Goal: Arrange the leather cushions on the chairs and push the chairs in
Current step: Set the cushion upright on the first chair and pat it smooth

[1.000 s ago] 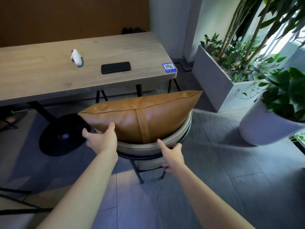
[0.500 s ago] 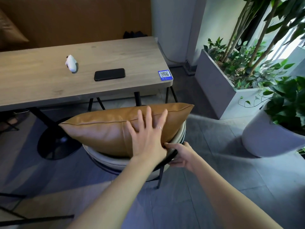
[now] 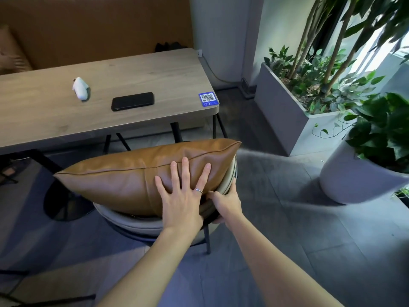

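Item one, leather cushion (image 3: 132, 173): tan, rectangular, piped seam along its long edge and a stitched band across the middle; I see it propped on edge on the chair (image 3: 141, 224), leaning against the curved backrest, its right corner jutting past the rim. Item two, chair: round, pale padded backrest over a dark metal frame, one dark leg visible below; it stands just short of the table (image 3: 55, 120), not yet under it. Item three, left hand (image 3: 183, 196): flat and spread, palm pressed on the near face of the cushion, fingers apart, a ring on one finger; nothing gripped. Item four, right hand (image 3: 228, 201): curled around the right edge of the backrest, fingers wrapped over the rim beside the cushion's lower right part, thumb side toward the left hand, the two hands nearly touching. Item five, table: long, light wood top, dark legs, rounded corner. On it I log a black phone (image 3: 132, 101) lying flat, a small white device (image 3: 80, 88) to its left, and a blue QR sticker (image 3: 208, 99) at the near right corner. Item six, surroundings: a grey rectangular planter (image 3: 285, 120) with leafy stems at right, a round white pot (image 3: 354, 176) with broad green leaves nearer, grey tiled floor, brown upholstered bench behind the table.
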Tool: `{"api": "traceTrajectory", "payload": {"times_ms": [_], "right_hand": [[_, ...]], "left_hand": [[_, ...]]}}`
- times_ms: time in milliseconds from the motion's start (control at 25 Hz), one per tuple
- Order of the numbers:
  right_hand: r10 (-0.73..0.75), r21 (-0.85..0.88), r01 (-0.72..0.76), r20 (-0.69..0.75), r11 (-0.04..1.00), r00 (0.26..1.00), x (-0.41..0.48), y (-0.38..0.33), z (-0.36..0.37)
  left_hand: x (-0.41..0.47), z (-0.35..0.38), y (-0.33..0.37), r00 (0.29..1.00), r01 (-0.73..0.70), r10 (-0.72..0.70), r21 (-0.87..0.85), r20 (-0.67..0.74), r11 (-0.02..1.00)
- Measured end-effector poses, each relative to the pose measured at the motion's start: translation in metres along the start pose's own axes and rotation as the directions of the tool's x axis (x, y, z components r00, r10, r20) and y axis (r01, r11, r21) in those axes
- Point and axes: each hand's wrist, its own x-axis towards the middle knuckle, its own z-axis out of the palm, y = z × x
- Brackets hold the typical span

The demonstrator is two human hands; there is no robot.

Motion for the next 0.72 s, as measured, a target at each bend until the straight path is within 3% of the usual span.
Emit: {"api": "traceTrajectory", "payload": {"times_ms": [720], "right_hand": [[0.012,-0.038,-0.006,0.162,0.999,0.987,0.009,0.003,0.007]], "left_hand": [[-0.005,0.015,-0.014,0.996,-0.009,0.01,0.007,-0.091,1.0]]}}
